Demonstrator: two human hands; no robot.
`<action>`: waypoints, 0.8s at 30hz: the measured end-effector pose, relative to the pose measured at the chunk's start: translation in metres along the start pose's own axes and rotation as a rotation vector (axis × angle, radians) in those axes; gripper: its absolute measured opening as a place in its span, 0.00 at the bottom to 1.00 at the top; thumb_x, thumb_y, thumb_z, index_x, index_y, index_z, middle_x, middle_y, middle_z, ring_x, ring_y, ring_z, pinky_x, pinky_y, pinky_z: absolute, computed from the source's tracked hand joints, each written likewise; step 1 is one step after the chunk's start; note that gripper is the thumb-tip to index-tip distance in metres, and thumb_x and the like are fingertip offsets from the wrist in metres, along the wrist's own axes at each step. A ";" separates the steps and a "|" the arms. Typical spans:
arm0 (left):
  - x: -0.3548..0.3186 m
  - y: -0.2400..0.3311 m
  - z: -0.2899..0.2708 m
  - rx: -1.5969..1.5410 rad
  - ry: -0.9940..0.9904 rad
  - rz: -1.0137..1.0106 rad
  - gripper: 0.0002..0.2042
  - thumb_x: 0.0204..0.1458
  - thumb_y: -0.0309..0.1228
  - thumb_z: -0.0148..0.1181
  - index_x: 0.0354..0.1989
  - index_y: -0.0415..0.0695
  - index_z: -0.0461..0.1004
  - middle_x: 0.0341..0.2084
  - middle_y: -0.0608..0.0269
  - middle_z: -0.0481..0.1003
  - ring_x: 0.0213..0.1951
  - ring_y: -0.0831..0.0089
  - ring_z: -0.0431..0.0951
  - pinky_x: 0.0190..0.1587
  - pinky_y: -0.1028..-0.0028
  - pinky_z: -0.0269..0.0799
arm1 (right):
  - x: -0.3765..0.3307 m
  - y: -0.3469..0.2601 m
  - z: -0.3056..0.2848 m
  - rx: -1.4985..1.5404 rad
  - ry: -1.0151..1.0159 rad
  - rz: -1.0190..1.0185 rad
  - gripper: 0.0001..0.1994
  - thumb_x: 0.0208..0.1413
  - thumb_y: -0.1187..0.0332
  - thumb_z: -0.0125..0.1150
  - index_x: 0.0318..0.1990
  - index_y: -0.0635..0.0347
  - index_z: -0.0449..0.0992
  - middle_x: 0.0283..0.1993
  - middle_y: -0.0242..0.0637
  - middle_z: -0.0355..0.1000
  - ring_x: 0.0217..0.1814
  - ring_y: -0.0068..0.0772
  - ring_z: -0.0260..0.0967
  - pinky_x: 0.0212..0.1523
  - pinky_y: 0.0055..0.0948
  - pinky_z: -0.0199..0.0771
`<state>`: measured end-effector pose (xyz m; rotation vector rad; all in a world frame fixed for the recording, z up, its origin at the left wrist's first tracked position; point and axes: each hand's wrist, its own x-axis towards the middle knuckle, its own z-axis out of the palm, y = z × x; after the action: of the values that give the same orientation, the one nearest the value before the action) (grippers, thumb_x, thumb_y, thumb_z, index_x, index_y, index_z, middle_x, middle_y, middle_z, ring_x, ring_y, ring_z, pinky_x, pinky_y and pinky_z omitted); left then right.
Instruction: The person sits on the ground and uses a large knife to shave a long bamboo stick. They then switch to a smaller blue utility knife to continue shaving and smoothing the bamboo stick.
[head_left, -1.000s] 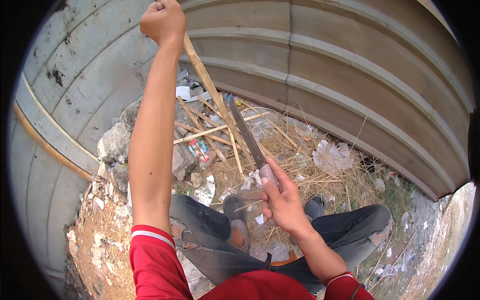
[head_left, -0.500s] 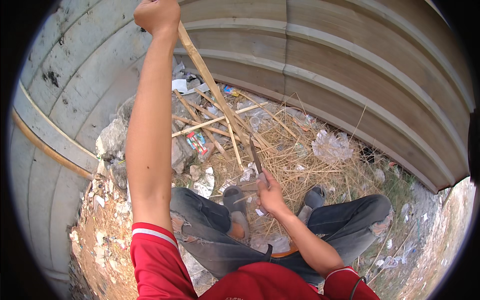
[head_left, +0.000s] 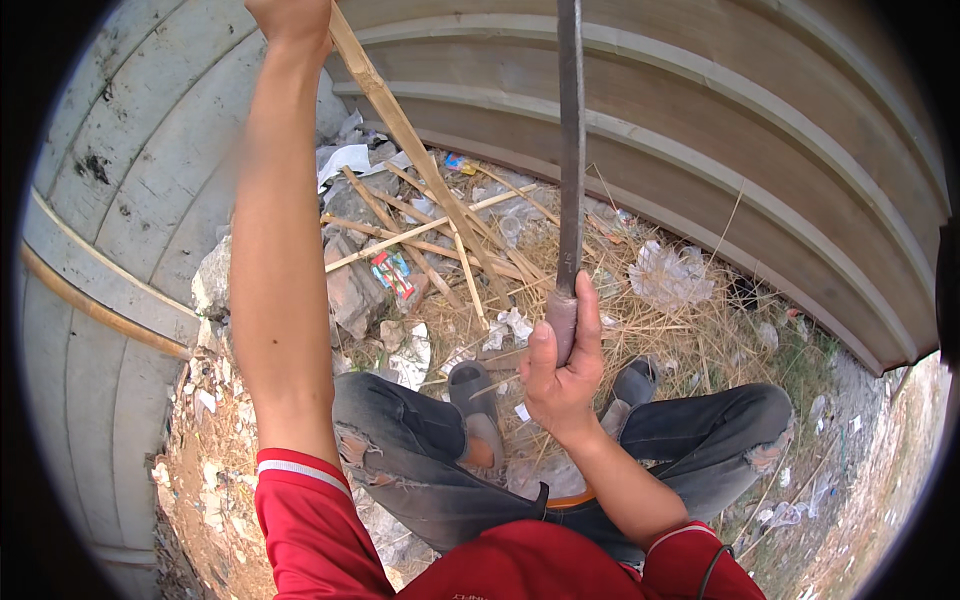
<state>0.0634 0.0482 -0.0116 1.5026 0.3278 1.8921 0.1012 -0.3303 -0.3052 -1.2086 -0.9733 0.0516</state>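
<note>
My left hand [head_left: 292, 18] is raised high at the top of the view, gripping the upper end of a long bamboo stick [head_left: 420, 150] that slants down to the littered ground. My right hand [head_left: 560, 370] is closed around the handle of a long dark blade [head_left: 570, 150], a machete-like knife that points straight up toward the top of the picture. The blade stands to the right of the bamboo stick, apart from it. I am squatting; my grey jeans and grey sandals [head_left: 478, 395] show below the hands.
A corrugated metal wall [head_left: 720, 130] curves across the back and left. Split bamboo pieces [head_left: 420, 230], dry straw [head_left: 690, 330], plastic scraps, a colourful wrapper [head_left: 392, 272] and rocks [head_left: 350, 290] cover the ground ahead. Dirt with weeds lies at the right.
My right hand has swung the blade from pointing down at the bamboo's lower part to straight up. My left hand keeps holding the stick's top.
</note>
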 end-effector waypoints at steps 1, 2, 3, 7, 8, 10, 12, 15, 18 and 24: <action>-0.017 0.013 0.017 0.170 0.035 0.185 0.13 0.56 0.36 0.58 0.20 0.47 0.70 0.15 0.73 0.61 0.19 0.78 0.61 0.23 0.68 0.55 | -0.031 0.029 0.005 -0.060 -0.064 0.009 0.29 0.70 0.72 0.51 0.77 0.56 0.53 0.35 0.33 0.70 0.21 0.18 0.64 0.18 0.25 0.67; -0.017 0.019 0.020 0.204 0.068 0.207 0.14 0.56 0.36 0.58 0.19 0.46 0.70 0.15 0.73 0.62 0.20 0.78 0.61 0.23 0.67 0.57 | -0.062 0.057 0.012 -0.111 -0.134 0.015 0.29 0.70 0.72 0.52 0.76 0.55 0.55 0.36 0.34 0.72 0.21 0.20 0.66 0.19 0.26 0.68; -0.016 0.022 0.020 0.240 0.105 0.226 0.15 0.56 0.36 0.58 0.18 0.45 0.70 0.14 0.72 0.62 0.20 0.78 0.62 0.24 0.67 0.58 | -0.085 0.068 0.011 -0.036 -0.200 0.338 0.29 0.70 0.72 0.52 0.76 0.54 0.55 0.36 0.34 0.72 0.21 0.21 0.66 0.18 0.27 0.68; -0.023 0.028 0.019 0.464 0.275 0.332 0.19 0.54 0.38 0.58 0.15 0.39 0.70 0.12 0.63 0.69 0.19 0.73 0.67 0.26 0.62 0.65 | -0.135 0.089 -0.016 0.123 -0.148 1.210 0.31 0.69 0.70 0.54 0.77 0.48 0.53 0.29 0.31 0.68 0.17 0.21 0.63 0.16 0.28 0.65; -0.017 0.031 0.023 0.506 0.307 0.369 0.19 0.53 0.38 0.59 0.15 0.37 0.71 0.12 0.60 0.70 0.19 0.72 0.68 0.27 0.62 0.66 | -0.132 0.097 -0.018 0.162 -0.132 1.151 0.31 0.70 0.70 0.53 0.77 0.48 0.52 0.27 0.30 0.66 0.17 0.21 0.62 0.16 0.27 0.64; -0.016 0.029 0.021 0.618 0.378 0.403 0.19 0.52 0.38 0.59 0.16 0.35 0.71 0.11 0.52 0.71 0.18 0.69 0.71 0.28 0.60 0.68 | -0.110 0.077 -0.020 0.235 -0.113 1.058 0.31 0.70 0.70 0.52 0.78 0.48 0.50 0.23 0.28 0.63 0.16 0.19 0.60 0.15 0.25 0.63; -0.020 0.031 0.017 0.648 0.382 0.400 0.19 0.51 0.38 0.59 0.16 0.35 0.72 0.12 0.48 0.72 0.18 0.66 0.71 0.29 0.59 0.68 | -0.047 0.030 -0.010 0.294 -0.102 0.879 0.31 0.71 0.71 0.50 0.78 0.49 0.50 0.25 0.29 0.64 0.17 0.18 0.59 0.16 0.24 0.64; -0.024 0.030 0.024 0.664 0.380 0.408 0.19 0.51 0.38 0.60 0.16 0.35 0.72 0.12 0.47 0.72 0.17 0.63 0.71 0.29 0.58 0.68 | -0.014 0.018 0.006 0.159 -0.042 0.445 0.32 0.70 0.72 0.52 0.78 0.49 0.50 0.34 0.33 0.69 0.19 0.18 0.62 0.18 0.24 0.67; -0.026 0.029 0.033 0.629 0.397 0.467 0.18 0.50 0.38 0.60 0.16 0.35 0.72 0.12 0.46 0.72 0.16 0.61 0.71 0.29 0.56 0.68 | -0.035 0.040 0.027 -0.022 -0.028 0.091 0.33 0.69 0.72 0.54 0.78 0.50 0.50 0.43 0.37 0.71 0.22 0.20 0.66 0.19 0.26 0.70; -0.030 0.026 0.029 0.733 0.431 0.453 0.18 0.50 0.39 0.61 0.17 0.35 0.73 0.14 0.44 0.73 0.17 0.60 0.70 0.28 0.55 0.68 | -0.150 0.125 0.015 0.130 -0.220 1.162 0.31 0.68 0.71 0.54 0.76 0.55 0.53 0.40 0.41 0.75 0.20 0.23 0.69 0.20 0.28 0.71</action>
<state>0.0836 0.0039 -0.0104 1.6959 1.0422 2.6430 0.0555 -0.3447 -0.4950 -1.5186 -0.3240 1.1596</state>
